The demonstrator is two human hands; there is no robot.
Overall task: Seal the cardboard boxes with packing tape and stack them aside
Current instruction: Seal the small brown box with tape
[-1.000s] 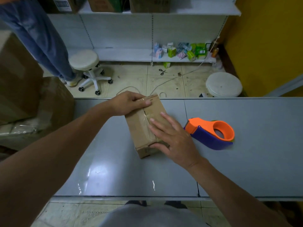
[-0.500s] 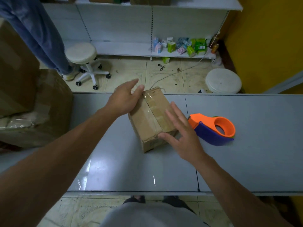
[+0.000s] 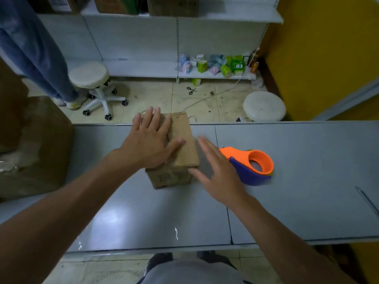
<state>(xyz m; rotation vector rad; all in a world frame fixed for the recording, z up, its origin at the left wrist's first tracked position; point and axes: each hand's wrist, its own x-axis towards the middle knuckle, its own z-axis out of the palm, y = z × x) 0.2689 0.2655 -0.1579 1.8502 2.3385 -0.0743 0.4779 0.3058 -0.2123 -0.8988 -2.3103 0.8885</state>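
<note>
Table (image 3: 143, 212): grey and glossy, runs right across my feed.
Right hand (image 3: 221, 175): open, fingers straight, held alongside the right side of the box with the thumb tip by its near right corner. It's blurred, so I can't tell if it touches.
Box (image 3: 185, 149): small, brown cardboard, on the table at centre, toward the far edge. Its long side runs away from me, slightly skewed. The print on the near face is too small to read.
Left hand (image 3: 151, 144): open, lying flat on the box top. The fingers are spread over the left half and the thumb stretches across the middle.
Dispenser (image 3: 252, 167): orange and purple, lying on the table just right of my right hand, apart from the box.
Big boxes (image 3: 39, 144): brown, at the table's left end.
Left stool (image 3: 89, 75): white, round, on castors, on the floor past the table.
Right stool (image 3: 264, 106): white, round, close to the table's far edge.
Scissors (image 3: 191, 90): on the floor between the stools.
Shelf (image 3: 143, 68): white, along the far wall.
Packs (image 3: 217, 65): small and coloured, on the low right board of the shelf.
Legs (image 3: 34, 52): someone in jeans, far left beside the left stool.
</note>
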